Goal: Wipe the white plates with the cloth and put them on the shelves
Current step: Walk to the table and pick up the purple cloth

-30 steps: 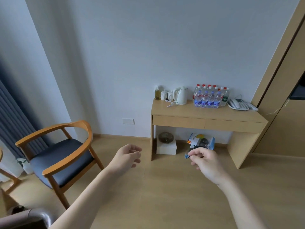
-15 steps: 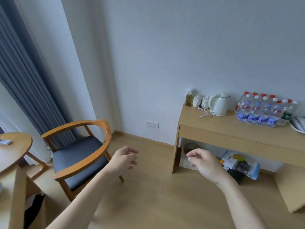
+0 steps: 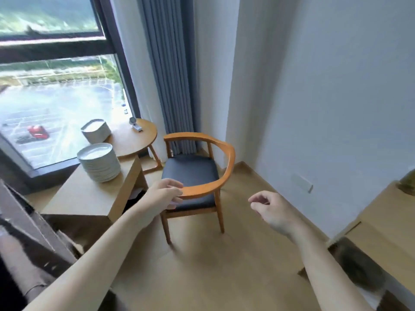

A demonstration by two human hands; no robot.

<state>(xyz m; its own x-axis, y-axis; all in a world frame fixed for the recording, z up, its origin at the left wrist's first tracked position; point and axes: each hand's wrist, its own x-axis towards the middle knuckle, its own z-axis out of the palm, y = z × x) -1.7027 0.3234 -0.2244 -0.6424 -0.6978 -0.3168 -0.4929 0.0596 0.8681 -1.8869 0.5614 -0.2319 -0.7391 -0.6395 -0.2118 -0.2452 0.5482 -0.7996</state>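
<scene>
The view had swung left since the earlier frame, bringing a window (image 3: 56,90) into the upper left. A stack of white plates (image 3: 98,162) stood on a wooden cabinet (image 3: 89,198) at centre left. The left hand (image 3: 164,194) and right hand (image 3: 274,212) hung mid-frame, fingers loosely curled, empty, either side of a chair (image 3: 190,173).
</scene>
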